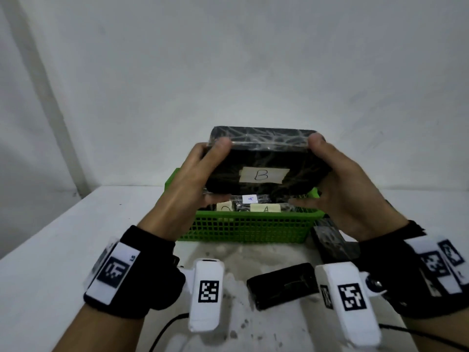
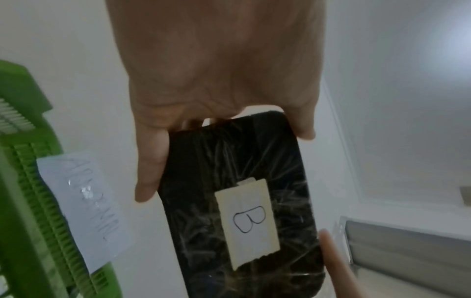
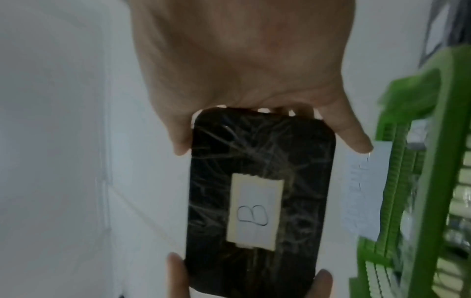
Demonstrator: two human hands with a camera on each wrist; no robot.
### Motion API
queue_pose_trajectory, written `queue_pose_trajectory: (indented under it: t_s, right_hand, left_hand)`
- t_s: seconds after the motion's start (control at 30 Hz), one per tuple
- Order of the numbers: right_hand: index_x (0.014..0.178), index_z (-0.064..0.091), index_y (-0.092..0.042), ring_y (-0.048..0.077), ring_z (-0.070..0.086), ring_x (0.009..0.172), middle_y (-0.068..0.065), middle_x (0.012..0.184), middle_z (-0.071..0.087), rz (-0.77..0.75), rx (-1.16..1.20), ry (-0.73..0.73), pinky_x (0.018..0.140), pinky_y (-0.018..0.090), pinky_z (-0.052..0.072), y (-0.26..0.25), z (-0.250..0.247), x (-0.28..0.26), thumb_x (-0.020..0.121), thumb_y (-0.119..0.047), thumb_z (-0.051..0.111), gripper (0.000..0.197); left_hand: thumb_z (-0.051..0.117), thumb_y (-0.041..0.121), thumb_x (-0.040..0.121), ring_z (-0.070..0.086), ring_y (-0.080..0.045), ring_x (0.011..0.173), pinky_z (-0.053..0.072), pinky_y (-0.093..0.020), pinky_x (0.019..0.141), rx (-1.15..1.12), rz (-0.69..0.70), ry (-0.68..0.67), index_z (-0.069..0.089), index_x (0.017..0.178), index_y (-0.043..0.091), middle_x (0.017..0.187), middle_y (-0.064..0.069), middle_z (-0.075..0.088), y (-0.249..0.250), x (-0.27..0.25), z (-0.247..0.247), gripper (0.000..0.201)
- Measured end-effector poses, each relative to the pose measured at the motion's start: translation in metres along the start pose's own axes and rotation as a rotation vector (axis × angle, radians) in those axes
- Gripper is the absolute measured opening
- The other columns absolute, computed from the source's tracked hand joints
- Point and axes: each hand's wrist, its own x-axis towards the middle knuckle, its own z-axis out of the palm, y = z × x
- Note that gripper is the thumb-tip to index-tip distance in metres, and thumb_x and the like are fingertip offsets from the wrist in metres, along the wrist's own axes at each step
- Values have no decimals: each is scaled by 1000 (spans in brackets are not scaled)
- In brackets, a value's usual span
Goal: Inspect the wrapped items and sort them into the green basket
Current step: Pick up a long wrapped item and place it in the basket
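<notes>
A black block wrapped in clear film point(image 1: 264, 163), with a tape label marked B point(image 1: 262, 175), is held up above the green basket point(image 1: 248, 228). My left hand point(image 1: 195, 174) grips its left end and my right hand point(image 1: 337, 179) grips its right end, thumbs on the top edge. The left wrist view shows the wrapped block point(image 2: 239, 211) and my left hand point(image 2: 219, 96); the right wrist view shows the block point(image 3: 257, 197) under my right hand point(image 3: 244, 80). Inside the basket lie wrapped items with labels marked A point(image 1: 265, 208).
The basket stands on a white table point(image 1: 50, 250) against a white wall. Two more black wrapped items lie on the table, one near the front point(image 1: 281, 284) and one right of the basket point(image 1: 332, 241). A paper note point(image 2: 84, 209) hangs on the basket's side.
</notes>
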Motion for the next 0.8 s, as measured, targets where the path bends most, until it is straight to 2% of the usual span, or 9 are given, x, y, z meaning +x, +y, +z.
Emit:
queue_pose_trajectory:
  t_s: [0.13, 0.2, 0.33, 0.4, 0.47, 0.53, 0.63, 0.7, 0.8]
  right_hand:
    - [92, 58, -17, 21, 68, 96, 3, 93, 69, 29, 47, 52, 98, 56, 54, 3, 3, 0, 85, -28, 69, 17]
    - [84, 58, -21, 18, 69, 89, -1, 84, 69, -40, 8, 88, 96, 57, 55, 7, 4, 1, 88, -19, 67, 10]
    - [94, 56, -24, 14, 70, 78, -9, 76, 68, -124, -80, 94, 89, 56, 58, 11, 6, 1, 89, -15, 68, 16]
    - [101, 54, -22, 11, 71, 76, -12, 74, 69, -143, -105, 56, 85, 48, 62, 12, 3, 1, 89, -14, 69, 20]
    - [105, 53, -17, 8, 72, 79, -16, 82, 72, -225, -144, 15, 73, 31, 62, 13, 0, -1, 83, -14, 74, 31]
    - [106, 54, -21, 11, 69, 103, -18, 114, 67, -285, -174, -11, 77, 26, 59, 12, -1, -2, 72, -19, 84, 45]
    - [120, 53, -30, 13, 63, 114, -14, 126, 58, -240, -70, -38, 85, 30, 57, 16, 0, 2, 78, -30, 82, 52]
    - [136, 44, -33, 12, 62, 115, -10, 132, 53, -150, -109, 51, 86, 29, 55, 17, 2, 6, 85, -32, 76, 60]
    - [144, 38, -32, 14, 71, 101, -1, 123, 63, 20, -133, 108, 79, 29, 56, 18, -1, 10, 83, -25, 79, 74]
  left_hand:
    - [70, 48, 59, 67, -18, 102, 53, -49, 96, 78, -26, -64, 60, 103, 31, 100, 7, 71, -4, 1, 3, 49]
    - [81, 39, 67, 71, -15, 92, 57, -44, 89, 72, 0, -47, 59, 104, 26, 92, 9, 73, -7, 2, 8, 45]
    - [71, 20, 85, 73, -13, 81, 60, -38, 80, 33, 23, 31, 58, 105, 17, 85, 5, 74, -10, 3, 13, 25]
    - [73, 33, 81, 74, -16, 87, 60, -42, 85, 85, 17, 38, 60, 112, 17, 93, 4, 74, -10, 2, 10, 37]
    - [69, 58, 69, 72, -19, 99, 60, -42, 84, 162, -25, 21, 58, 122, 25, 107, 5, 71, -8, 1, 9, 63]
    - [59, 71, 65, 68, -17, 106, 61, -40, 78, 164, -84, -2, 55, 128, 28, 115, 6, 66, -6, 0, 10, 76]
    - [70, 51, 82, 71, -10, 95, 60, -32, 66, 16, -79, 88, 56, 126, 24, 114, 5, 67, -8, 5, 8, 53]
    - [74, 29, 77, 70, -5, 85, 56, -30, 63, 28, -14, 120, 57, 116, 29, 115, 6, 66, -12, 8, 4, 43]
    - [60, 17, 68, 62, -12, 79, 53, -30, 58, -29, -41, 53, 52, 103, 28, 109, 0, 60, -18, 10, 2, 37]
